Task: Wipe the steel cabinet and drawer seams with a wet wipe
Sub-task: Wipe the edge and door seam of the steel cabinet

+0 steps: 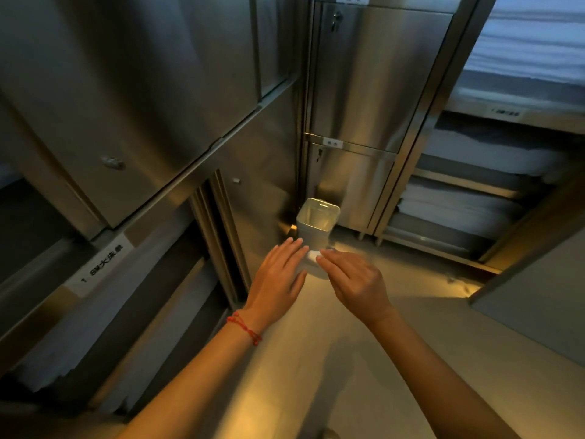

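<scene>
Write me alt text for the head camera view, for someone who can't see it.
Two bare hands, left and right, hold a white wipe between them above the floor, just short of a small open bin. Steel cabinets fill the left and back; shelves of folded linen stand at right.

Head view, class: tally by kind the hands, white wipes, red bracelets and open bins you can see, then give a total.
Hands: 2, the left hand and the right hand
White wipe: 1
Red bracelet: 1
Open bin: 1
Total: 5
</scene>
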The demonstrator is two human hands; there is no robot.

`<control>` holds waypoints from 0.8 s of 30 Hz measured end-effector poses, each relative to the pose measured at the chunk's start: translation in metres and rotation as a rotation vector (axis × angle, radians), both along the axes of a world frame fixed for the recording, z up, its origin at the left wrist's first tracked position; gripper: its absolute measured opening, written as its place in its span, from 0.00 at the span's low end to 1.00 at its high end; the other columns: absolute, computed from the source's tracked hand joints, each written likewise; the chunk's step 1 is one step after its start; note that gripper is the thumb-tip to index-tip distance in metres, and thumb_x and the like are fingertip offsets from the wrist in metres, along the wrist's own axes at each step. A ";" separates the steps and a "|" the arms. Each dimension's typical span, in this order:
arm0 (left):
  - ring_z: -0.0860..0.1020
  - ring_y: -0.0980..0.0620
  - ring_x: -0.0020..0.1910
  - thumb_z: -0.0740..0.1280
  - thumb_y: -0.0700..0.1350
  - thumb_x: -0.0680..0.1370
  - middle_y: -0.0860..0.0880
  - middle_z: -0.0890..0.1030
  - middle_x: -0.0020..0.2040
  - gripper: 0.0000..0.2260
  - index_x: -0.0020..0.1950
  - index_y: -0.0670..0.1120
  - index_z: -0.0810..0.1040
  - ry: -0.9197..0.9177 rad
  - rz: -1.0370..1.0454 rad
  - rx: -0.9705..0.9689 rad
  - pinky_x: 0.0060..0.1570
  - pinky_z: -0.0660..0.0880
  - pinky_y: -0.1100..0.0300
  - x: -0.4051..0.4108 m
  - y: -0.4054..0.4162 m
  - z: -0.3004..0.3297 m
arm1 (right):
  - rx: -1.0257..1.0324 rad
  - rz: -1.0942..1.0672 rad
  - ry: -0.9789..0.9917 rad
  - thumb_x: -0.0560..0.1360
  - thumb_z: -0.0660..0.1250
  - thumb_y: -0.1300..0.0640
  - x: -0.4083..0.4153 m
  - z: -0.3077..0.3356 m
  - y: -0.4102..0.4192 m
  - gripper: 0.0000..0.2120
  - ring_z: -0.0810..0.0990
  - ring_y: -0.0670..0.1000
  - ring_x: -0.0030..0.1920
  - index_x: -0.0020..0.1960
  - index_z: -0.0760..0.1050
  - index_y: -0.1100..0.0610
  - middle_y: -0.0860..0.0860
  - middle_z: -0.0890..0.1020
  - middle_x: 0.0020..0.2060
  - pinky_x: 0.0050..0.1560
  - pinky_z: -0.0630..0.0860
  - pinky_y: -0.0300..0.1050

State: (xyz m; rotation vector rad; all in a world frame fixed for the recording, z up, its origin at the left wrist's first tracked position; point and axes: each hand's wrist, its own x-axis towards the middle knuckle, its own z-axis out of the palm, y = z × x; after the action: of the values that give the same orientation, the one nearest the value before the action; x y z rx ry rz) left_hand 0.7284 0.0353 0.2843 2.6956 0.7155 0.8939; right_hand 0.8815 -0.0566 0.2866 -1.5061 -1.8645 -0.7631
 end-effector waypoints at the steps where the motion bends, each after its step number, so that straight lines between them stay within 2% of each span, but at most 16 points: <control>1: 0.70 0.42 0.66 0.70 0.38 0.73 0.40 0.73 0.65 0.21 0.65 0.38 0.73 0.001 -0.006 0.000 0.66 0.60 0.48 0.009 0.003 0.000 | 0.004 0.000 0.003 0.72 0.69 0.63 0.009 0.000 0.002 0.11 0.83 0.55 0.49 0.53 0.80 0.65 0.60 0.84 0.48 0.53 0.77 0.47; 5: 0.71 0.40 0.65 0.71 0.37 0.72 0.39 0.75 0.63 0.20 0.64 0.37 0.74 0.004 0.003 0.004 0.65 0.63 0.46 0.054 0.014 0.000 | -0.001 0.003 0.008 0.64 0.76 0.64 0.051 -0.001 0.011 0.16 0.84 0.56 0.48 0.51 0.81 0.66 0.61 0.84 0.47 0.48 0.81 0.50; 10: 0.76 0.39 0.59 0.74 0.38 0.69 0.38 0.78 0.59 0.21 0.60 0.36 0.76 0.011 0.005 0.066 0.60 0.64 0.45 0.119 0.026 0.000 | -0.047 0.021 -0.024 0.61 0.80 0.64 0.112 0.000 0.023 0.19 0.84 0.56 0.48 0.51 0.81 0.66 0.61 0.84 0.47 0.45 0.82 0.51; 13: 0.77 0.40 0.59 0.75 0.39 0.69 0.38 0.78 0.59 0.21 0.60 0.37 0.76 0.000 0.009 0.090 0.60 0.65 0.45 0.146 0.037 -0.002 | -0.050 0.022 -0.033 0.61 0.80 0.63 0.142 0.002 0.033 0.20 0.83 0.56 0.49 0.51 0.81 0.65 0.61 0.83 0.48 0.49 0.79 0.50; 20: 0.77 0.40 0.58 0.75 0.39 0.68 0.38 0.79 0.58 0.21 0.59 0.37 0.77 -0.030 0.004 0.088 0.59 0.65 0.45 0.192 0.069 -0.003 | -0.043 0.002 -0.043 0.63 0.79 0.62 0.190 0.000 0.062 0.19 0.83 0.56 0.49 0.52 0.81 0.65 0.60 0.83 0.48 0.50 0.79 0.49; 24: 0.78 0.39 0.57 0.74 0.40 0.69 0.37 0.79 0.57 0.19 0.59 0.36 0.77 -0.067 -0.024 0.077 0.59 0.65 0.44 0.216 0.094 -0.001 | -0.020 -0.018 -0.045 0.67 0.74 0.61 0.209 -0.002 0.084 0.15 0.83 0.56 0.50 0.52 0.81 0.65 0.60 0.83 0.49 0.51 0.79 0.50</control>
State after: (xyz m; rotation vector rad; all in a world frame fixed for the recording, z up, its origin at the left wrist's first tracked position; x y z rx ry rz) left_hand 0.9446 0.1291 0.2830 2.7199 0.6460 1.0214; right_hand 1.0905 0.0279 0.2841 -1.5323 -1.8994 -0.7948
